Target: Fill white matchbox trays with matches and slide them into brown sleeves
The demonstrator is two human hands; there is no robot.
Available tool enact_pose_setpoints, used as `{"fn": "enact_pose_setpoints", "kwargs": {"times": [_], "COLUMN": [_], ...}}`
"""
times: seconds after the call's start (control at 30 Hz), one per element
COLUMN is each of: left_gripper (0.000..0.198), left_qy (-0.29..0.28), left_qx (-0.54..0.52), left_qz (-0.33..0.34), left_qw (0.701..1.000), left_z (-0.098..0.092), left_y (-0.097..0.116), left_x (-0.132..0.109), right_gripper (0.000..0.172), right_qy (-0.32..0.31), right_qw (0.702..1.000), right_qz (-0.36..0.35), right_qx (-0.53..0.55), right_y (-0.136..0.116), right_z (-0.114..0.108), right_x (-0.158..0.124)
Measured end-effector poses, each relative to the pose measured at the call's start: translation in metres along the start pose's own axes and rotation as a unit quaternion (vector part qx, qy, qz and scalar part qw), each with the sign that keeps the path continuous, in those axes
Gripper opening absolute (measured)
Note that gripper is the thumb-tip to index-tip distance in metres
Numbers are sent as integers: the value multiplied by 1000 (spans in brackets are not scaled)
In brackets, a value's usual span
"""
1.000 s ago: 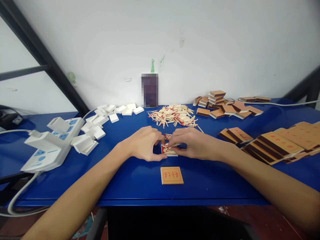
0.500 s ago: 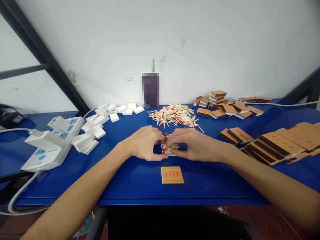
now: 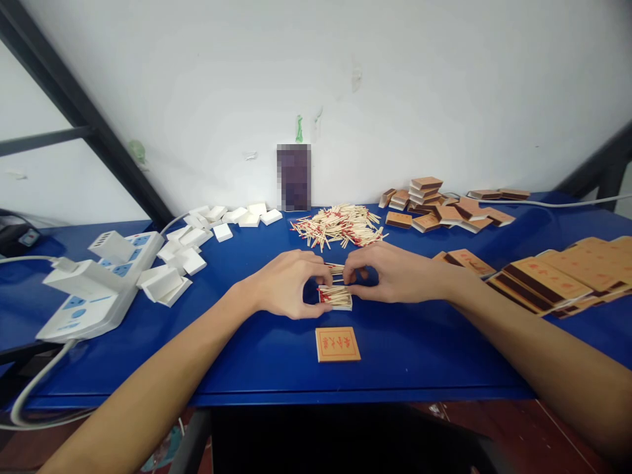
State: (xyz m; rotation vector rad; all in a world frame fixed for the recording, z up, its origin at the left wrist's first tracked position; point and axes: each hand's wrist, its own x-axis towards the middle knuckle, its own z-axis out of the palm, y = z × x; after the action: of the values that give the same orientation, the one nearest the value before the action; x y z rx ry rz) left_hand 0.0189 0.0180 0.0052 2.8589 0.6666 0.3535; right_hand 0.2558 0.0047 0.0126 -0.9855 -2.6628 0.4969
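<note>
A small white tray (image 3: 344,305) holding red-tipped matches stands on the blue table. My left hand (image 3: 291,284) curves round the tray's left end, thumb and fingers gripping it. Just behind the tray lie more matches (image 3: 335,270), between my two hands. My right hand (image 3: 390,273) is at the tray's right back corner, thumb and fingers bent toward each other; whether anything is between the fingertips is too small to tell. An orange matchbox (image 3: 338,344) with red print lies flat in front of the tray. A loose match pile (image 3: 340,226) is farther back.
White trays (image 3: 190,240) are scattered at the left, beside a power strip (image 3: 113,289) with plugs and cables. Orange matchbox sleeves (image 3: 439,207) are heaped at the back right, with more in rows (image 3: 548,276) at the right. A dark pixelated rectangle (image 3: 295,178) stands against the wall.
My right hand has lifted back and away from the tray's middle, uncovering the matches in it. My left hand stays at the tray. The view has shifted slightly.
</note>
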Motion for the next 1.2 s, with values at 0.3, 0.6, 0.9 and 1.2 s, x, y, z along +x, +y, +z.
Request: {"fn": "enact_pose_setpoints", "kwargs": {"times": [0.3,0.6,0.9,1.2], "left_gripper": [23,21,23,26], "left_qy": [0,13,-26,-39], "left_qx": [-2,-18,31,31], "left_qz": [1,-5,-12,-22], "left_qw": [1000,1000,999,999], "left_z": [0,-4,-1,4], "left_y": [2,-1,-11,-12], "left_x": [0,0,1,2], "right_gripper": [11,12,10,13], "right_qy": [-21,-5,-21,-37], "right_qw": [999,998,999,997], "right_qz": [3,7,13,20], "right_qx": [50,56,39,62], "right_y": [-5,-1,0,-1], "right_z": [5,1,2,2], "right_x": [3,2,2,3]}}
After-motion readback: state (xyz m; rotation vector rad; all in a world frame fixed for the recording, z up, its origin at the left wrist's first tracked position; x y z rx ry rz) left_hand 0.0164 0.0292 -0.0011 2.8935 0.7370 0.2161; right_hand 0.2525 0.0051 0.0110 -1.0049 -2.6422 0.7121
